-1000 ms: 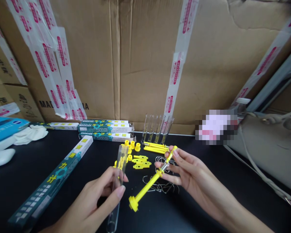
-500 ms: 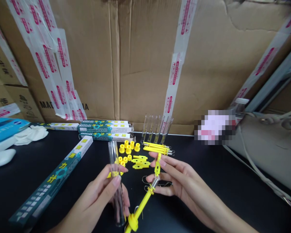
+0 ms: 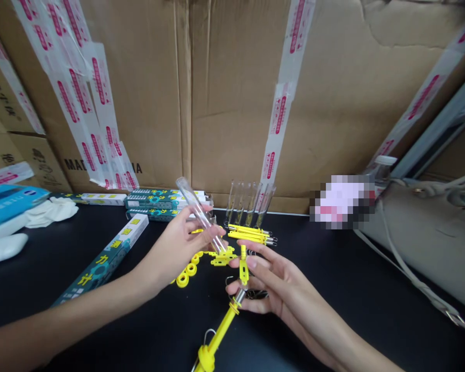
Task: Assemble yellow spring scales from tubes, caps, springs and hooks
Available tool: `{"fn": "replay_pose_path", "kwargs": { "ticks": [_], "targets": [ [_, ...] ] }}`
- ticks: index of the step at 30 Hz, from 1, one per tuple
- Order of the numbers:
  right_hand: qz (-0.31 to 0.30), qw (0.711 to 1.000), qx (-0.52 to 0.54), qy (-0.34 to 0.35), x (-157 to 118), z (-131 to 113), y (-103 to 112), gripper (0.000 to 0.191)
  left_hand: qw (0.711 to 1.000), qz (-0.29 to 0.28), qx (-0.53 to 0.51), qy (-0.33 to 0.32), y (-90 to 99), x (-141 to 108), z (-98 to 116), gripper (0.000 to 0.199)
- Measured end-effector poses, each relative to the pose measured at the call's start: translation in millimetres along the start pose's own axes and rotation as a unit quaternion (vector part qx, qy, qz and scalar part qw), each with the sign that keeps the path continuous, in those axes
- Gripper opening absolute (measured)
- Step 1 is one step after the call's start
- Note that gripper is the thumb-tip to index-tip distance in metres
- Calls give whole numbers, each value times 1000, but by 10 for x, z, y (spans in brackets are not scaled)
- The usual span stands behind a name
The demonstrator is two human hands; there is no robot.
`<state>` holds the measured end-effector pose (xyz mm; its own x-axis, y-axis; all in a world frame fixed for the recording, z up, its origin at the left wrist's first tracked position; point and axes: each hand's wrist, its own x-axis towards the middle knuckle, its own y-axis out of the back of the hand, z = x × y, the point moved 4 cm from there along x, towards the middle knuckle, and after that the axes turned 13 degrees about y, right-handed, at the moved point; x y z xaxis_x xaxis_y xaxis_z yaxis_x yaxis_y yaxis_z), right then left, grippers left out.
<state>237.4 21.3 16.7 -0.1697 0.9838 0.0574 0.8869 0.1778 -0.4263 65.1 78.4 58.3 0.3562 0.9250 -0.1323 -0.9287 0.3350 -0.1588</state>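
Note:
My left hand (image 3: 175, 248) is closed round a clear plastic tube (image 3: 196, 204), its lower end leaning toward my right hand. In my right hand (image 3: 284, 287), thumb and fingers pinch the slotted yellow end piece (image 3: 244, 269) of a spring scale's inner part. A metal spring end (image 3: 241, 296) joins that piece to a yellow rod (image 3: 223, 328), slanting down left to a yellow cap (image 3: 206, 357) with a wire hook beside it. Slotted yellow pieces (image 3: 221, 261) lie between the hands. Yellow caps (image 3: 183, 279) are partly hidden by my left hand.
Several clear tubes (image 3: 250, 201) stand behind yellow rods with springs (image 3: 250, 235). Printed boxes (image 3: 158, 199) are stacked at the back, and a long box (image 3: 112, 253) lies left. A grey bag (image 3: 426, 237) is right; a large carton (image 3: 232, 103) forms the back wall.
My left hand has carried the clear tube up and forward, over the yellow caps, and tilted it toward the right hand. The right hand and the yellow rod have shifted slightly left.

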Motion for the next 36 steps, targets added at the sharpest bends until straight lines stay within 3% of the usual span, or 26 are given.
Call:
{"fn": "replay_pose_path", "kwargs": {
  "ticks": [6, 10, 16, 36],
  "targets": [
    [-32, 999, -1, -12, -18, 45, -51, 32, 999, -20, -26, 7, -169, 137, -25, 49],
    [-36, 999, 8, -15, -8, 69, -44, 29, 999, -32, -9, 11, -214, 156, -65, 57],
    [-40, 999, 5, -11, -6, 59, -30, 32, 1000, -2, 15, 0, -124, 172, -107, 70],
    [-85, 996, 21, -23, 9, 100, -69, 28, 996, 44, 79, 1, -198, -113, -266, 57]
  ]
}}
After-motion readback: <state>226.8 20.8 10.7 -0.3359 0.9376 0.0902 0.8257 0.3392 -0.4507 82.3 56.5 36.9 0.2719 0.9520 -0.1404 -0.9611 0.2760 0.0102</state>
